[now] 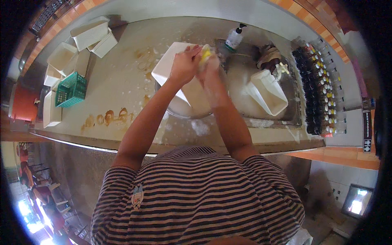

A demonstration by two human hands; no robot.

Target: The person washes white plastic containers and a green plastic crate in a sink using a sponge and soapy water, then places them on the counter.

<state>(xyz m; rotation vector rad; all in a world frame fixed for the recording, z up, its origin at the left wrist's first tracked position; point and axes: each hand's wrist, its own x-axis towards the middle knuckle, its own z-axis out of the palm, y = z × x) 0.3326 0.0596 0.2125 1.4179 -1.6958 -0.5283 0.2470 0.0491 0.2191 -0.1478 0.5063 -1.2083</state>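
Both my hands meet over a large round basin (196, 117) on the counter. My right hand (211, 65), blurred, is closed on a yellow sponge (206, 54). My left hand (185, 65) lies against the sponge and the far part of a white plastic container (167, 62), which is tilted over the basin; whether its fingers grip either is hard to tell. Suds cover part of my right hand. To the right, another white container (271, 95) lies in the sink beneath a tap (281, 69). A pump bottle (234, 37) stands behind the sink's left part.
Several white containers (62, 58) and a green plastic basket (71, 89) are at the left. Rows of small bottles (324, 92) line the right end. Brown stains and foam mark the counter (122, 92). A dark cloth-like bundle (269, 58) lies behind the tap.
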